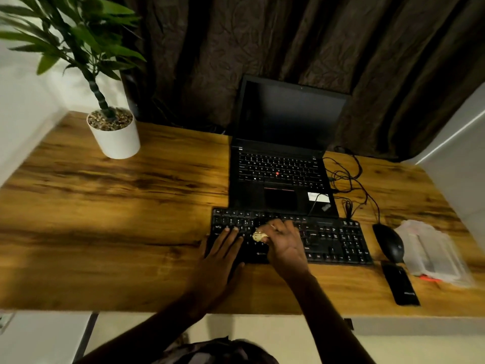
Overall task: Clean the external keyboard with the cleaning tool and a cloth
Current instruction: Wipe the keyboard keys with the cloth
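Keyboard (336, 240) before laptop (280, 164), mouse (389, 243) beside, left hand (223, 248) flat, right hand (286, 245) gripping cloth (259, 236)

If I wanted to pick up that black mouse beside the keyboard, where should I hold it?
Probably from above, with the grip across the two long sides of the mouse: its domed back faces up, and the keyboard sits close on its left.

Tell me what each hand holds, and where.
The right hand pinches a crumpled yellowish wad by its right side; the left hand rests flat on the keyboard.
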Tool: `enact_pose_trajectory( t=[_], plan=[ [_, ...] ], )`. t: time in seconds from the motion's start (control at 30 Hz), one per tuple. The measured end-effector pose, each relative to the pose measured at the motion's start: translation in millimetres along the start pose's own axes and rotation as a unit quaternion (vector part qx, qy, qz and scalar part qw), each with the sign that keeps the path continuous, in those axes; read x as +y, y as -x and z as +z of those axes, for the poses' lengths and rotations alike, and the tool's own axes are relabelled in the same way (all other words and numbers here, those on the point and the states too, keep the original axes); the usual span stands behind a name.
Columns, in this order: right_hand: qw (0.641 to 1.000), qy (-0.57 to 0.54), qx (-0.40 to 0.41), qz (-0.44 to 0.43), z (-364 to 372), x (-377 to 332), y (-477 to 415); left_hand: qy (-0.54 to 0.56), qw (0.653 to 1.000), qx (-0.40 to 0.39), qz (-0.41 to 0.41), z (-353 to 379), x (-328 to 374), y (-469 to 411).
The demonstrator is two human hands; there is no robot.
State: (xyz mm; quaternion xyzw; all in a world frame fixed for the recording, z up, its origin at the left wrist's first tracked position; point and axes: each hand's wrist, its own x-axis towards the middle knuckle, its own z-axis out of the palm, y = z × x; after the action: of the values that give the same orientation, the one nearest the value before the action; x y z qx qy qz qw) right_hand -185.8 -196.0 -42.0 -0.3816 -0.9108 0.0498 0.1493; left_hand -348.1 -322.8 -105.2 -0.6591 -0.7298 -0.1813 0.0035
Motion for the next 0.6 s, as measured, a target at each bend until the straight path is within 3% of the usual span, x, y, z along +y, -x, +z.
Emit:
enact_pose_trajectory(
  t=[0.2, 0.5, 0.6],
  plan=[
    [1.000, -0.029, -0.006, 0.005, -7.1, -5.7, 3.2, 0.025, 0.999, 0.036, 0.003, 3.9, -1.3, 0.3],
    [0.948, -0.308, 0.056, 0.061, -16.0, -8.7, 6.3, 0.033, 0.998, 0.054, 0.014, -2.0, 1.5, -7.3],
    [0.927, -0.357, 0.059, 0.097, -24.8, -5.7, 7.7, 0.157, 0.987, 0.043, -0.002, -17.5, 17.0, -14.3]
  ],
)
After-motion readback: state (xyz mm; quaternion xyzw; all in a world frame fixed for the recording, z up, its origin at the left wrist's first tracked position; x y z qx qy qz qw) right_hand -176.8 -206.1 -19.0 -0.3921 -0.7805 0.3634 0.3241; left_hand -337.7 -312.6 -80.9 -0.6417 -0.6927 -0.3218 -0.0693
